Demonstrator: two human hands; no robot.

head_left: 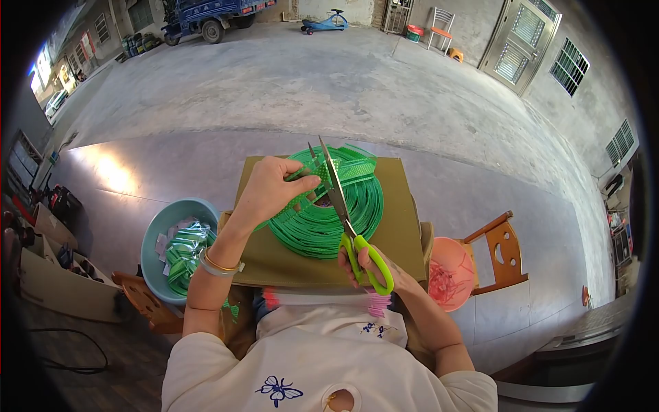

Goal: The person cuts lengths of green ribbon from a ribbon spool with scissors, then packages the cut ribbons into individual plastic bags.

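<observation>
Left hand: raised over the board, fingers and thumb pinched on the loose end of the green strip.
Right hand: closed through the lime-green handles of the scissors, low over the near edge of the board.
Scissors: blades point up and away from the person and stand slightly parted, just beside the fingertips of the left hand; whether they touch the strip cannot be told.
Coil: the rest of the green strip, wound flat in many turns, lying in the middle of the board under both hands.
Cardboard board: brown sheet across the person's lap, carrying the coil.
Bracelets: bands on the left wrist.
Blue-green basin: on the person's left, just beside the board, holding short green pieces and small packets.
Pink basin: on the person's right, holding pink pieces, resting against a wooden chair.
Floor: bare concrete beyond the board.
</observation>
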